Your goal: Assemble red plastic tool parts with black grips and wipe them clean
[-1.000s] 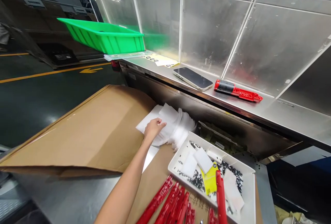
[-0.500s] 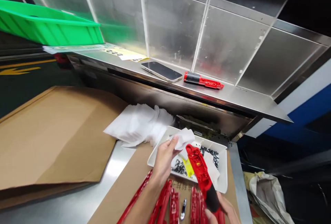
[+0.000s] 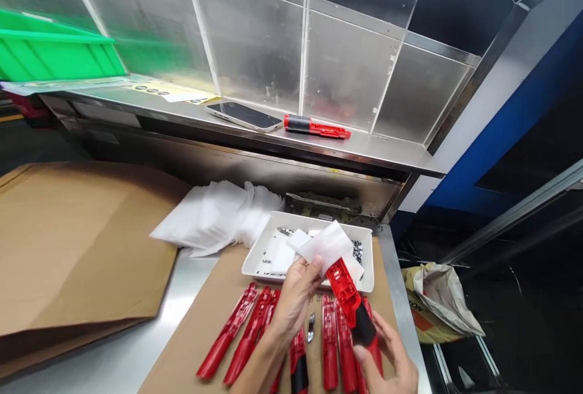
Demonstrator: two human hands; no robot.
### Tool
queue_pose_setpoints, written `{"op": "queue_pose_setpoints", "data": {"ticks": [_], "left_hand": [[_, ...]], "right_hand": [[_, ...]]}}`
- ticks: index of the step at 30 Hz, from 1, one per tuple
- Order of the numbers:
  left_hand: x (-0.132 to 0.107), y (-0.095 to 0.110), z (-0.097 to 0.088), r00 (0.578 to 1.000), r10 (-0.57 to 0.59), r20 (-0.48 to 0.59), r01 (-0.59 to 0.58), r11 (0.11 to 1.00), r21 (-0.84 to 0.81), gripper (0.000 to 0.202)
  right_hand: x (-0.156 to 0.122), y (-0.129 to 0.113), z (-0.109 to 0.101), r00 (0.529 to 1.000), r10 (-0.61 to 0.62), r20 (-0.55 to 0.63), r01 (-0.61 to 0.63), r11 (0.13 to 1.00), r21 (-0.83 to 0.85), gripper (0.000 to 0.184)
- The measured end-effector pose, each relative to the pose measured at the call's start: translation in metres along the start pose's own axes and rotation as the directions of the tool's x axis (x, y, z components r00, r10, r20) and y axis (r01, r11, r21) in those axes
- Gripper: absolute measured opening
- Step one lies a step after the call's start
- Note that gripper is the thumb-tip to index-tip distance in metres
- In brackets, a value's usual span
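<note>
- One white sheet (image 3: 334, 242) is pinched in my left hand (image 3: 296, 294), before the white tray (image 3: 368, 266).
- My right hand (image 3: 394, 357) grips a red housing (image 3: 345, 294) at its black section (image 3: 364, 326), far end by the sheet; whether they touch, I can't quite tell.
- Other red housings (image 3: 228, 333) lie on the cardboard (image 3: 195, 321) nearer me.

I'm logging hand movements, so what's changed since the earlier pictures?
The left hand has moved right from the white stack, taking a white sheet to the red end of the red-and-black part. The right hand, first out of view, now shows holding that part. The view swung right. The phone and white tray stayed put.
</note>
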State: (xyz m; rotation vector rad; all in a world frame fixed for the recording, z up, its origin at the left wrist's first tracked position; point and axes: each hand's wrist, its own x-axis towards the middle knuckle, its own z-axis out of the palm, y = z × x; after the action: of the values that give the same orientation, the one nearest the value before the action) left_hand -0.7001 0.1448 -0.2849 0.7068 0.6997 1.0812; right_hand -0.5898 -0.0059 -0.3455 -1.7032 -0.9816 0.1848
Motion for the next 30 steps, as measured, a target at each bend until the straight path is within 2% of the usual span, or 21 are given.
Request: {"op": "queue_pose_setpoints", "data": {"ticks": [7,11,14,16,18,21,24,27,30], "left_hand": [[-0.027,-0.014,0.001,0.983,-0.091,0.16,0.073,0.991,0.115,0.072],[-0.041,-0.017,-0.005,0.94,-0.216,0.265,0.158,0.961,0.226,0.061],[-0.049,-0.019,-0.015,0.909,-0.313,0.276,0.249,0.937,0.244,0.056],[-0.053,-0.022,-0.02,0.917,-0.326,0.229,0.295,0.942,0.159,0.063],[-0.056,-0.026,-0.021,0.934,-0.319,0.159,0.323,0.946,0.002,0.068],[-0.065,-0.033,-0.013,0.918,-0.386,0.096,0.397,0.887,-0.235,0.05],[-0.077,-0.041,-0.005,0.865,-0.499,0.061,0.479,0.781,-0.401,0.029],[-0.092,-0.048,-0.005,0.817,-0.575,0.031,0.5,0.682,-0.534,0.026],[-0.107,-0.055,-0.012,0.787,-0.615,0.05,0.503,0.593,-0.628,0.024]], "right_hand": [[-0.003,-0.01,-0.021,0.999,-0.007,0.051,0.002,0.996,0.088,0.05],[-0.002,-0.015,-0.031,0.997,-0.018,0.07,0.013,0.997,0.08,0.055],[-0.003,-0.015,-0.04,0.994,-0.08,0.069,0.079,0.997,0.007,0.054],[-0.003,-0.017,-0.045,0.981,-0.177,0.083,0.182,0.982,-0.057,0.048],[-0.001,-0.022,-0.046,0.938,-0.326,0.119,0.34,0.932,-0.124,0.04],[0.003,-0.034,-0.046,0.876,-0.453,0.164,0.48,0.851,-0.212,0.039],[0.008,-0.044,-0.048,0.906,-0.387,0.172,0.42,0.877,-0.234,0.047],[0.013,-0.045,-0.053,0.93,-0.263,0.257,0.32,0.923,-0.215,0.041],[0.015,-0.038,-0.053,0.892,-0.177,0.417,0.283,0.936,-0.208,0.039]]}}
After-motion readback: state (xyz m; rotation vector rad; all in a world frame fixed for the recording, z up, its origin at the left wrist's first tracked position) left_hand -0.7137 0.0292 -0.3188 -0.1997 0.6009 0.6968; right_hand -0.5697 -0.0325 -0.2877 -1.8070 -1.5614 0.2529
